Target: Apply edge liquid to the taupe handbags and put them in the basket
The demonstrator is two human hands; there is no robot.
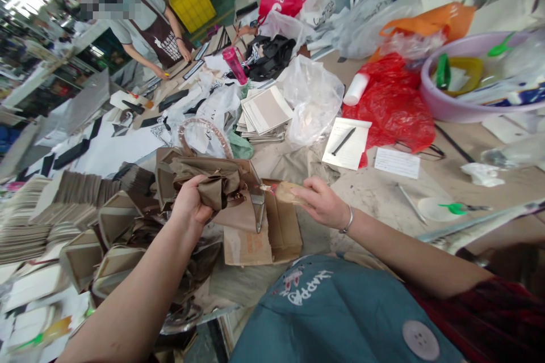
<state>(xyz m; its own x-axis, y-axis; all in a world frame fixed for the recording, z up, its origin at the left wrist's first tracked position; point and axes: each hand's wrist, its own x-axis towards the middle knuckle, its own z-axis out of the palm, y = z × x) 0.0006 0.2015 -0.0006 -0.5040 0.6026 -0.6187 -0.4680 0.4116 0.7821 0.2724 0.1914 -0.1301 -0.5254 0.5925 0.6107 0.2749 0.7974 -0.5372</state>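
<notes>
My left hand (191, 204) is closed around the soft brown lining of a partly made brown handbag (232, 218), lifting it above the table. A stiff edge of the bag points to the right. In my right hand (321, 201) is a flat tan tool (290, 193) with a narrow, reddish tip, perhaps a glue brush; its exact kind is unclear. The tip is close to the bag's right edge, and I cannot tell whether they touch. Beneath the bag stands an open cardboard box (247, 247). A clear-wrapped round handle (204, 122) rises behind the bag.
More brown bag bodies (80, 258) and stacked panels (76, 195) crowd the left. Beyond lie a pile of boards (266, 110), a notepad with a pen (347, 150), a red plastic bag (392, 105) and a lilac basin (447, 108). A co-worker (157, 34) stands across the table.
</notes>
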